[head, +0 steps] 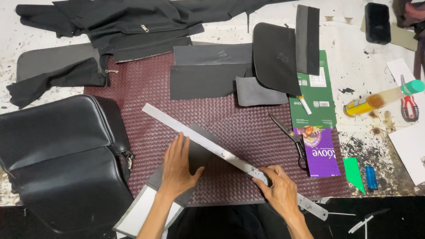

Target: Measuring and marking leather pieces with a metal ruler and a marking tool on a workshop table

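A: Where is the steel ruler [230, 158]?

B: It lies slanted across the woven maroon mat [248, 128], from far left to near right, its near end past the tabletop [354, 75] edge. It crosses a grey leather piece [195, 155].

A: And the hands?

B: The left hand [177, 168] lies flat, fingers spread, pressing the grey piece just left of the ruler. The right hand [276, 188] has its fingers closed down on the ruler's near part.

A: Around them?

B: A black bag [62, 155] at the left, scissors [290, 135] and a purple packet [323, 152] at the right, dark leather pieces [208, 75] on the far side.
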